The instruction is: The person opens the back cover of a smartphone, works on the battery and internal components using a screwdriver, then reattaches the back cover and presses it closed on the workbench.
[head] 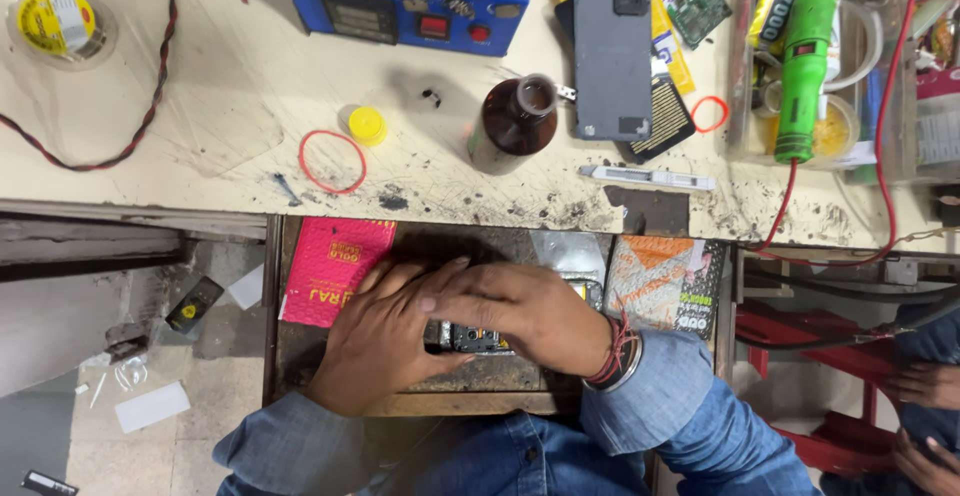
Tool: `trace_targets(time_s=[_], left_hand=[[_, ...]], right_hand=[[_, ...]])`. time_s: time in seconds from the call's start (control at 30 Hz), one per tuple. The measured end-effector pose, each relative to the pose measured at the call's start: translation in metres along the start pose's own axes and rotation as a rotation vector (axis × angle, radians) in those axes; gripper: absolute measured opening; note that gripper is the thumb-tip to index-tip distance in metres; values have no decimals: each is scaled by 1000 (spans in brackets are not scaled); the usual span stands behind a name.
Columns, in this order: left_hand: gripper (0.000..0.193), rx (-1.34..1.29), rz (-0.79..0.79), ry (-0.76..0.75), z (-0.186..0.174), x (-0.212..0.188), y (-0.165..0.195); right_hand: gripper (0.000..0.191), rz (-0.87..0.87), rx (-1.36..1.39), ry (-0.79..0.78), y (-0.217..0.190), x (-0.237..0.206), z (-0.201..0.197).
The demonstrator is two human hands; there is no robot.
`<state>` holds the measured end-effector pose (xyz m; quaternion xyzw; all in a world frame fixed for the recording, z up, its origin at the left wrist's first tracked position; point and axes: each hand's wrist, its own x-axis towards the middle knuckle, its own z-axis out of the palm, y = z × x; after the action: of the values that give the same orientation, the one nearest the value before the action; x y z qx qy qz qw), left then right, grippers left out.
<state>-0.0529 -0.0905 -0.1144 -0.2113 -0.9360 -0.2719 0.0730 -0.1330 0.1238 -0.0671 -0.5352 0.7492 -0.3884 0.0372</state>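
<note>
The opened phone (478,336) lies in the drawer (272,306) under both your hands, its dark, component-crowded inside showing just below your fingers, so judging by that it is already apart and whatever is being done to its inside is not finished. Left of your grip sits a glossy pink packet (330,266), flat and rectangular. Your left hand (375,341) presses flat on the phone's left end, fingers spread and closed on nothing; your right hand (525,316) lies across it, fingers laid down on the phone, and I cannot tell whether it pinches anything. Right of your grip lies an orange and silver foil pouch (660,281). Above your grip, on the scratched, pale surface (200,126), stand a brown glass bottle (515,121), uncapped, a red rubber band (332,161), and a matte grey phone back (611,48).
</note>
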Motion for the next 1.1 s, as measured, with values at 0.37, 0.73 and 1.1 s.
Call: trace_targets(time_s=[0.37,0.73,1.1], left_hand=[[106,41,-81,-71,10,1,12],[101,-36,-9,4,5,-13,9],[100,-182,-106,-29,-4,-32,21]], right_hand=[[62,48,67,13,-5,-19,-6],[57,53,102,61,-4,-18,6],[57,65,162,60,-25,-15,10]])
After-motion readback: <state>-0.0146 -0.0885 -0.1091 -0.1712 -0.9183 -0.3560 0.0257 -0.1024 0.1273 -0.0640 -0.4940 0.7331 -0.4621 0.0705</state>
